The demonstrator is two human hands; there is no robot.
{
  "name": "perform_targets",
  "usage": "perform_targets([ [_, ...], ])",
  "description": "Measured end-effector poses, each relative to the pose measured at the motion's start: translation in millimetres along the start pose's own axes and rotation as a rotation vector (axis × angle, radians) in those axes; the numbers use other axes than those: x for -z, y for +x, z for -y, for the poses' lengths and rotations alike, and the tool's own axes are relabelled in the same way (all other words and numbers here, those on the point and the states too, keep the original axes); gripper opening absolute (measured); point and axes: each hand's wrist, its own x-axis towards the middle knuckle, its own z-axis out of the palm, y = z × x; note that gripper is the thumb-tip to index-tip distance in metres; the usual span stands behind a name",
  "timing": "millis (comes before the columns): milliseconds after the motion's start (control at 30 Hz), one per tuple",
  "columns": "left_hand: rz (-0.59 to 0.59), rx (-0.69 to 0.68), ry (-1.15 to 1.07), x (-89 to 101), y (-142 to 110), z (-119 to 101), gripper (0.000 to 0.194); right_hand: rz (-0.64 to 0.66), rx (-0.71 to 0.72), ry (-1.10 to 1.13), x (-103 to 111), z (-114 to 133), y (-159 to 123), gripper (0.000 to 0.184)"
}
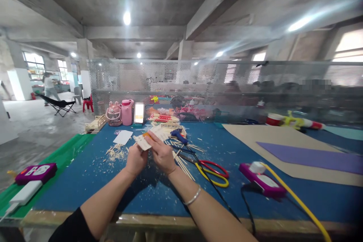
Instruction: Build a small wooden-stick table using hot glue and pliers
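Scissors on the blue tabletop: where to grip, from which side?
Probably best by the red loop and yellow loop, coming from the right and near side. The scissors lie with both loops facing that way, while the blades point left and away, towards the right hand.

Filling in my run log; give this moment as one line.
left hand: holds pale piece | right hand: holds same piece | on table: scissors, blue glue gun, sticks

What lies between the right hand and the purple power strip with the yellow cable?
In the head view: pale sticks by the right hand, then the scissors with red and yellow handles and a black cord, before the power strip.
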Motion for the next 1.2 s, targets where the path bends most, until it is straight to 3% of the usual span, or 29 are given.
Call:
perform_targets([
  [100, -0.031, -0.018, -0.026, 0.6, 2.6, -1.6, 0.028, -0.011, -0.035, -0.012, 0.8, 0.9, -0.4, 0.043],
  [267, -0.043, 0.031, -0.006, -2.0, 2.0, 0.7, 0.029, 0.082, 0.038, 0.053, -3.8, 6.8, 0.1, 0.043],
  [433, -0.034, 0.039, -0.042, -0.2, 1.5, -1.2, 0.026, -0.017, -0.070, -0.032, -1.2, -1.0, 0.7, 0.042],
  [667, -0.037, 0.058, -0.056, -2.9, 1.5, 0.8, 0.025, 0.059, 0.032, -0.011, -5.4, 4.0, 0.3, 0.045],
  [867, -0.033, 0.055, -0.089, -1.1, 1.9, -1.2, 0.027, -0.051, -0.050, -0.111, -4.6, 0.8, -1.5, 0.043],
  [1033, -0.037, 0.099, -0.067, -4.2, 0.7, 3.1, 0.023, 0.049, 0.061, -0.076, -6.6, 5.0, -1.9, 0.043],
  [1200, -0.008, 0.108, -0.115, 5.1, 3.6, -9.1, 0.026, -0.043, -0.041, -0.148, -3.2, -2.1, -1.8, 0.042],
])
